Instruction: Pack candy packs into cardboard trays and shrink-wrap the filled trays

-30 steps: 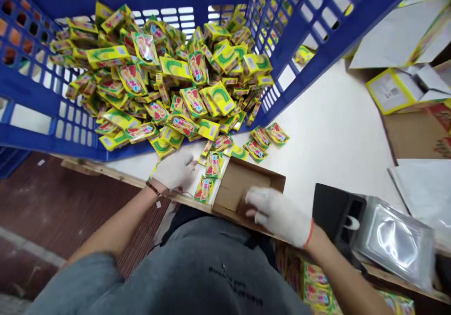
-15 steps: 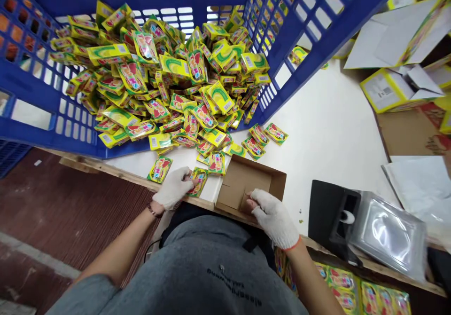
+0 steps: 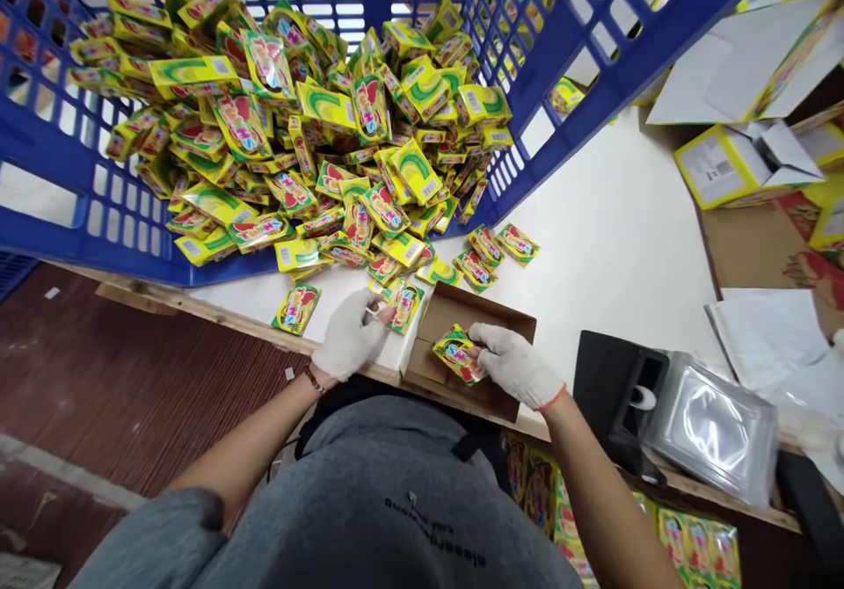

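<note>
Both of my hands wear white knit gloves with bare fingertips. Over the open brown cardboard box (image 3: 435, 315), my right hand (image 3: 518, 362) pinches a small yellow-green printed packet (image 3: 456, 356) by its right side. To the left of the box, my left hand (image 3: 352, 332) is curled, its thumb and fingers on the edge of another small packet (image 3: 405, 306) lying on the table. One more packet (image 3: 297, 309) lies flat, left of that hand. The box's floor is partly hidden by the held packet and my right hand.
A large blue plastic crate (image 3: 217, 274) heaped with packets (image 3: 323, 141) stands behind, spilling onto the white table (image 3: 620, 246). Loose packets (image 3: 518, 244) lie beyond the box. At right are a black device (image 3: 603, 396), clear plastic trays (image 3: 716, 422) and opened cartons (image 3: 716, 167).
My right hand has lifted slightly and now holds a packet above the box. My left hand has moved right and away from me, from one packet's former spot to another.
</note>
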{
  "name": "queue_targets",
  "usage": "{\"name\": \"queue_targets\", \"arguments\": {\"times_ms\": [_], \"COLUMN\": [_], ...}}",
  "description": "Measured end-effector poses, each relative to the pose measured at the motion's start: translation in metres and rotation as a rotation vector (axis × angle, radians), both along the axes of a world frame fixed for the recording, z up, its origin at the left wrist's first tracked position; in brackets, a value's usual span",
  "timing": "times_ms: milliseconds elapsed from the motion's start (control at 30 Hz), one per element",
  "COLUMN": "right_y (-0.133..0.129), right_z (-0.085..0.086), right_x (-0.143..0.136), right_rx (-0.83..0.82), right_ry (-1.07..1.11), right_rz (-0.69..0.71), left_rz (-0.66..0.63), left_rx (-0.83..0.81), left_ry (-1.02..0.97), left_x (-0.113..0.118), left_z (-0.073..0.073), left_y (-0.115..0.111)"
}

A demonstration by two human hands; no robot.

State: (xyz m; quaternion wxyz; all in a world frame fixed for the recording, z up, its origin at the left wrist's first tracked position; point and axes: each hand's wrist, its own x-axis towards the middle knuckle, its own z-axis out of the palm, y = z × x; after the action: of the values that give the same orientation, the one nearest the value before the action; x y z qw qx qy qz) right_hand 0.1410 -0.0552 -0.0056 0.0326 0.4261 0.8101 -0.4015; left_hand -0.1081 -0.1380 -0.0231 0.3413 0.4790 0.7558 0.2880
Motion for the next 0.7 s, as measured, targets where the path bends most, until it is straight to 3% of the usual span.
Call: {"name": "queue_targets", "arguments": {"times_ms": [67,133,300,400,500,600,700], "right_y": [0.001,-0.003,-0.013,-0.014,-0.015,-0.017,-0.007], "right_z": [-0.016,-0.03,-0.047,-0.044,-0.032,-0.016,-0.001], "right_x": [-0.008,-0.026,-0.056,-0.049,-0.041,-0.037,-0.025], "right_rx": [-0.01,-0.024,-0.015,0.003,-0.056,-0.277,-0.336], "right_ry": [-0.15,-0.235,-0.268,-0.222,0.04,0.438,0.512], "right_rz": [0.13,0.231,0.19,0.148,-0.058,-0.288,-0.294], "left_rz": [-0.013,-0.042,0.01,0.057,0.106,-0.002,-0.156], "left_rx": [-0.15,-0.274,-0.19,-0.089,-0.001,0.035,0.063], "left_ry": [0.169,0.21,-0.046,-0.279,-0.469,-0.577,-0.453], "left_x": [-0.002,0.003,0.003,-0.013,-0.015,0.006,0.025], "left_z": [-0.011,-0.022,-0.036,-0.027,-0.008,0.009,0.015], "left_y": [0.012,0.021,0.018,0.006,-0.002,-0.005,-0.001]}}
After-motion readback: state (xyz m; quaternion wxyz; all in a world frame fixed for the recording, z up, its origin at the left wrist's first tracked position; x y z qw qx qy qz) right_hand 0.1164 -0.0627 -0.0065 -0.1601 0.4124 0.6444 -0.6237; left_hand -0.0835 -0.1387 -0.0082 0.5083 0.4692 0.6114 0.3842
